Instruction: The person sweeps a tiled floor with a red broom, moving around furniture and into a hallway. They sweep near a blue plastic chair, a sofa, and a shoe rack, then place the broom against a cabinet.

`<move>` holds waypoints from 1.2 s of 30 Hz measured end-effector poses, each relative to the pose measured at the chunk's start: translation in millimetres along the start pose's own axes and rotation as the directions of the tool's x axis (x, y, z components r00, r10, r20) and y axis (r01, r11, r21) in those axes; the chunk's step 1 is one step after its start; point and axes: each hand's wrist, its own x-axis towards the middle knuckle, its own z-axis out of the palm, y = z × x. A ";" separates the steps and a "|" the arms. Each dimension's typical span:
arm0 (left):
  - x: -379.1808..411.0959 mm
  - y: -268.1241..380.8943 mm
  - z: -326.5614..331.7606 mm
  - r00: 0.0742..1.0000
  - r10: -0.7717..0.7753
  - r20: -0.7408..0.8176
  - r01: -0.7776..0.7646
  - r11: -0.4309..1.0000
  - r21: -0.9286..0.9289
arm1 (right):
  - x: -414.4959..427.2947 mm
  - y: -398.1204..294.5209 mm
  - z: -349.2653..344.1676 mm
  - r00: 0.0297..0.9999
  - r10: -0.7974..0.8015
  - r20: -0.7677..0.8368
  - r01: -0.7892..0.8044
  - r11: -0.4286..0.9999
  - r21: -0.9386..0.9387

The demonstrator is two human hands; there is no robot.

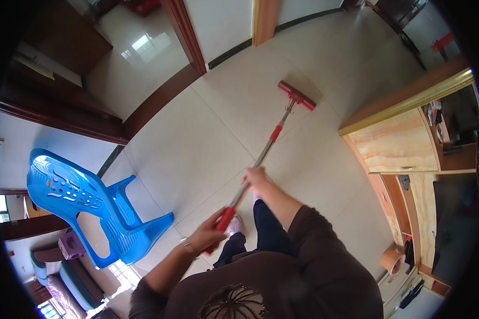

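Note:
A mop (266,151) with a metal pole and red grips slants across the view. My left hand (211,235) is closed around the red grip at its near end. Farther along, my right hand (255,176) wraps the bare metal part of the pole. The red mop head (296,96) rests on the pale tiled floor (207,131), well ahead of my feet. A dark strip, possibly its sponge, shows along the head's far edge.
A blue plastic chair (115,199) stands at the left, near a doorway with a dark wooden threshold (159,101). On the right is a wooden cabinet (395,141) with a gold-edged corner. A sofa (78,283) lies at lower left, and an orange-brown bin (392,261) at lower right.

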 end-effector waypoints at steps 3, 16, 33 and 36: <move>-66.0 14.6 -28.9 0.990 -0.118 -0.077 0.122 0.991 0.048 | -37.4 32.6 47.1 0.966 0.221 0.135 -0.225 0.974 0.012; 32.2 37.9 4.9 0.994 0.074 -0.086 -0.083 0.991 -0.103 | 37.4 -55.9 17.7 0.996 0.052 0.075 -0.043 0.991 -0.123; -60.3 115.6 -64.0 0.954 -0.044 -0.298 0.024 0.997 -0.070 | -13.5 -83.2 145.2 0.964 0.179 0.195 -0.148 0.976 -0.163; -7.0 154.1 -91.6 0.982 -0.060 -0.177 0.038 0.991 -0.126 | 52.5 -118.8 140.2 0.972 0.126 0.199 -0.093 0.982 -0.166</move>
